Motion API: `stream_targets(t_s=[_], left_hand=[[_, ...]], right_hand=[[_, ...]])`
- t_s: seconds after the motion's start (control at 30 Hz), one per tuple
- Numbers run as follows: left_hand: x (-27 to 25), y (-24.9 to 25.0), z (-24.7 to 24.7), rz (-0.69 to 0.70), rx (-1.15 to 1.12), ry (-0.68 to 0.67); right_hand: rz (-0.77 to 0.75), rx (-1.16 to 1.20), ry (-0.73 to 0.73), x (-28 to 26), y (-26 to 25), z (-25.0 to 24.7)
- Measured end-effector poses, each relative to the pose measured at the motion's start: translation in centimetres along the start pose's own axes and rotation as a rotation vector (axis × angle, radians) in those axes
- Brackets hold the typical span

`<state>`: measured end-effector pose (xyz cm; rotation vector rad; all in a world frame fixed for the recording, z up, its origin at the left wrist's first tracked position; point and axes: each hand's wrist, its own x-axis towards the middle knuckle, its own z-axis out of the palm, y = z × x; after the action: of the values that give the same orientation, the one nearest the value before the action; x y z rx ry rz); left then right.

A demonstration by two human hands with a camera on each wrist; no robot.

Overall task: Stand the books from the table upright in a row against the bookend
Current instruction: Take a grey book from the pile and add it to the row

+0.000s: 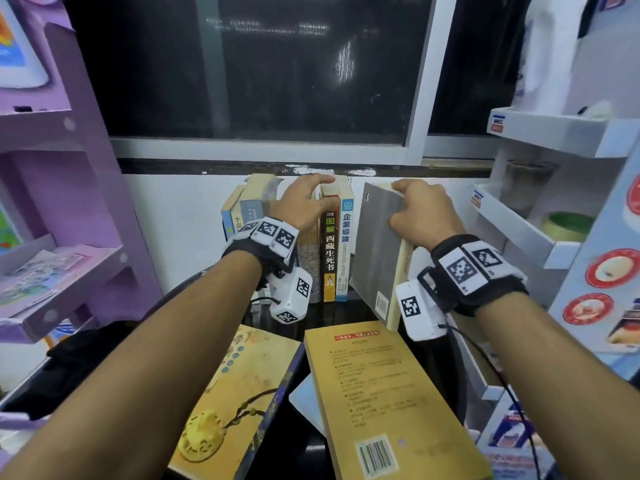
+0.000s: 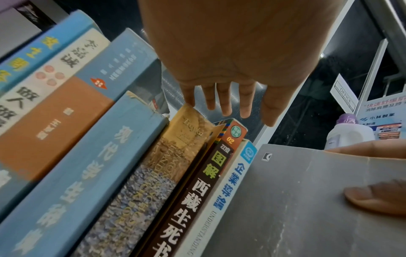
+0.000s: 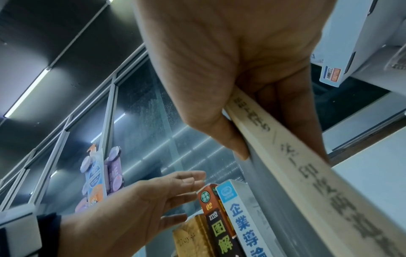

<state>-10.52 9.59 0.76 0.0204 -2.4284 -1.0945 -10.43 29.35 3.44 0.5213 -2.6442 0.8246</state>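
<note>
Bare forearms wear black wrist straps (image 1: 450,251) carrying white camera blocks (image 1: 291,296) with black-and-white square markers and thin black cables (image 1: 485,355).

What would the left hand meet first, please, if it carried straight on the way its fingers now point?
Probably the top of the standing row: the left hand reaches forward, its fingers above the brown-spined book. If it cleared that, the white wall behind comes next; the depth is unclear.

The grey book (image 1: 379,244) has a matt paper cover, scuffed and creased near its top edge, with a cream paper spine. The yellow book (image 1: 388,393) lying on the glossy dark table (image 1: 313,441) looks matt. The blue spine (image 2: 94,173) is frayed at its top corner. The wristbands (image 1: 479,271) are black cloth.
</note>
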Motion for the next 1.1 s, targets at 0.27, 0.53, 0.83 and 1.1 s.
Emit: stream_targets(t_s=[0.27, 0.53, 0.83, 1.1], left_hand=[[3.4, -1.9, 0.8, 0.078, 0.057, -0.059], [4.2, -4.0, 1.7, 0.187, 0.296, -0.085], [4.2, -5.2, 1.5, 0.272, 0.166, -0.064], [4.1, -5.7, 1.4, 0.273, 0.077, -0.060]], right_hand=[[0.003, 0.058, 0.052, 2.5, 0.0, 3.2], [-0.038, 0.101, 0.038, 4.9, 0.1, 7.6], [-0.026, 0.147, -0.110, 6.2, 1.3, 9.4], [-0.125, 0.223, -0.276, 6.7, 2.3, 9.3]])
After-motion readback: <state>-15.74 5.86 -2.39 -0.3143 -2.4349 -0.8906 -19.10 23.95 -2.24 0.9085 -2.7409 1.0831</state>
